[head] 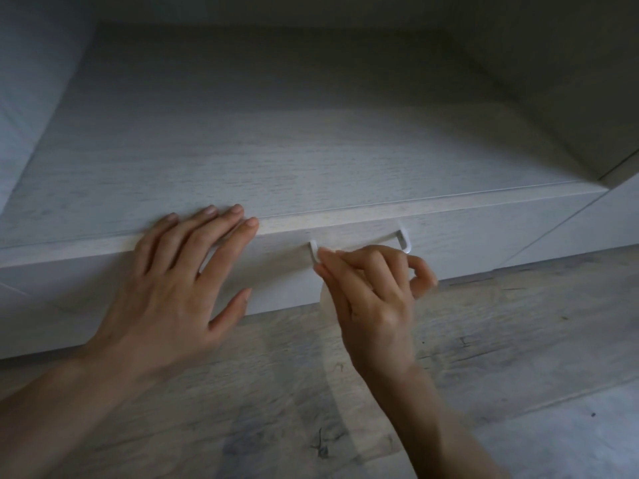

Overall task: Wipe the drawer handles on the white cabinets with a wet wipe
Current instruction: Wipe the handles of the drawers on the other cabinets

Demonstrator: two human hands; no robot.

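A low white cabinet (276, 140) fills the upper view, seen from above. On its drawer front (449, 247) is a white bar handle (405, 242). My right hand (373, 299) pinches a white wet wipe (326, 299) against the left end of the handle, and the hand covers the middle of the bar. The wipe hangs down below the fingers. My left hand (179, 278) lies flat with straight fingers on the cabinet's top front edge, to the left of the handle.
A grey wood-look floor (484, 375) runs below the drawer. A darker panel (570, 98) rises at the right of the cabinet, and a pale wall (31, 81) stands at the left. The light is dim.
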